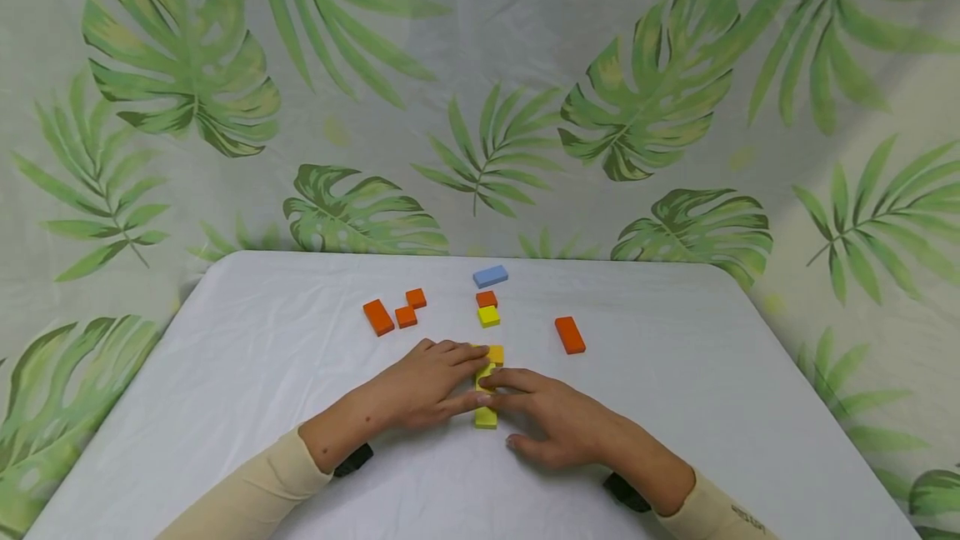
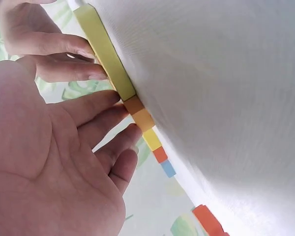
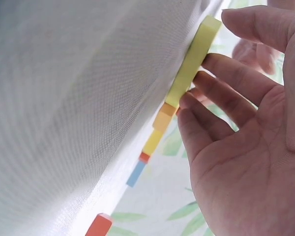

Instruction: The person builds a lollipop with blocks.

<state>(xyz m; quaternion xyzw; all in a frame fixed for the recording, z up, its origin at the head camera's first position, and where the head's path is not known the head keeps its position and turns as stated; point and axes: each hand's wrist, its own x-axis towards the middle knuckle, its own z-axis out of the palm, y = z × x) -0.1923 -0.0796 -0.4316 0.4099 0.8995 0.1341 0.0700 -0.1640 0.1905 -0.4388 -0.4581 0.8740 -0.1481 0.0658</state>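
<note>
A long yellow block (image 1: 486, 420) lies on the white table, pointing away from me, with both hands over it. At its far end are light orange blocks (image 1: 496, 353), partly covered by my left fingers. My left hand (image 1: 427, 383) reaches in from the left, its fingertips at the light orange blocks and the yellow block's side. From the right, my right hand (image 1: 562, 417) rests its fingertips along the yellow block, fingers loosely extended and thumb apart. In the left wrist view, the yellow block (image 2: 108, 54) and the light orange block (image 2: 143, 119) line up end to end.
Farther up the table sit a small yellow block (image 1: 489, 317), a small red-orange block (image 1: 487, 299) and a blue block (image 1: 491, 276). An orange-red block (image 1: 378, 317) and two small orange ones (image 1: 406, 317) lie left; another orange-red block (image 1: 570, 335) lies right.
</note>
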